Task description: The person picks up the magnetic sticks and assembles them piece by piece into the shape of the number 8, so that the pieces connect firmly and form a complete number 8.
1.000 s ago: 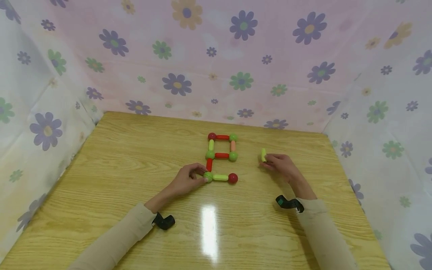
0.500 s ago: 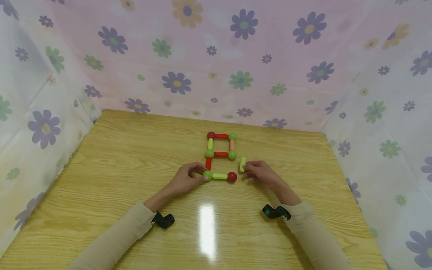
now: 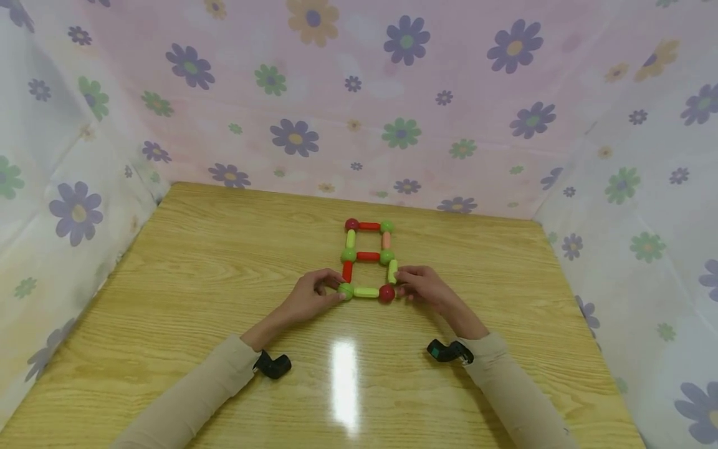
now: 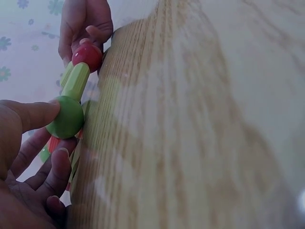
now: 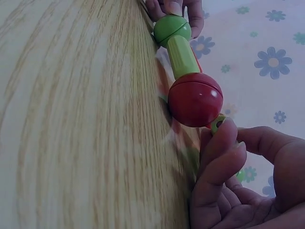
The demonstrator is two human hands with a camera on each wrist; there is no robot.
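Magnetic rods and balls form a ladder-like frame flat on the table. My left hand (image 3: 311,296) pinches the green ball (image 3: 346,291) at its near left corner, thumb on top in the left wrist view. From that ball a yellow-green rod (image 3: 367,292) runs to a dark red ball (image 3: 386,293). My right hand (image 3: 430,292) holds another yellow-green rod (image 3: 392,272) between thumb and fingers. This rod lies between the red ball and the green ball (image 3: 387,256) above it; contact at its ends is hard to tell. In the right wrist view, its hollow end (image 5: 217,124) shows beside the red ball.
The frame's far part has a dark red ball (image 3: 351,225), a green ball (image 3: 386,227), a red rod (image 3: 369,226) and an orange rod (image 3: 386,241). Flowered cloth (image 3: 359,112) walls the wooden table (image 3: 224,249) at the back and sides.
My right hand has moved left, bringing the yellow-green rod from the frame's right to its open right side. My left hand stays on the green ball.
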